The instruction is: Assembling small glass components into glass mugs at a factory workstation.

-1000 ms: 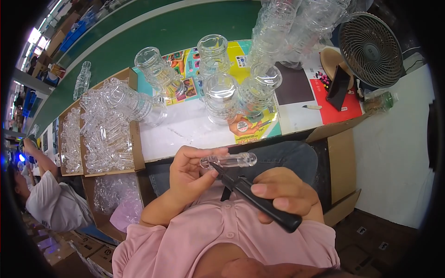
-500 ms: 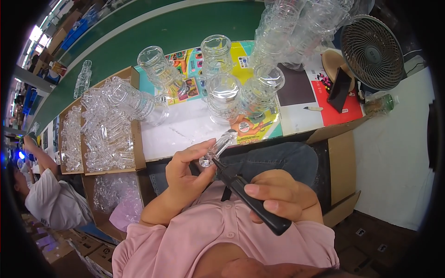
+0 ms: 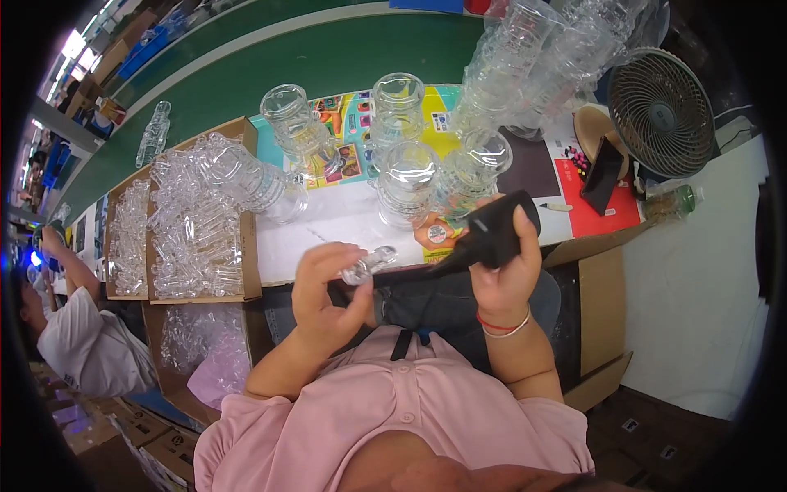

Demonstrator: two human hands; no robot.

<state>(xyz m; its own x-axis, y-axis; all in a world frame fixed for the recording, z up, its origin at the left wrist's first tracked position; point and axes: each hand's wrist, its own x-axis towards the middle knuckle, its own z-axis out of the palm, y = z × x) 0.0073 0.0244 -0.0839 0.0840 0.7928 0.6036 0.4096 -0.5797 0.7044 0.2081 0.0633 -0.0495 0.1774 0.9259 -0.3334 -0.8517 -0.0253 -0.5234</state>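
Currently: L hand (image 3: 328,287) fingers closed round 1 small clear plastic tube (image 3: 369,264), held over lap, just below table edge (image 3: 328,271). R hand (image 3: 504,275) gripping 1 black tool (image 3: 484,234), tip aimed at tube. Judgement: keep tube steady, tip lined w/ its end. Also: approx 5 clear jars (image 3: 406,176) upright on table; 1 fan (image 3: 662,111); 2 cardboard trays (image 3: 246,246) of clear parts, too many to count.

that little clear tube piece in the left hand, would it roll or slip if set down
Probably rolls: the clear tube piece looks rounded and elongated. Likely slippery, since its surface is glossy and the left hand pinches it with fingertips only. Seems light and stiff, keeping its shape.
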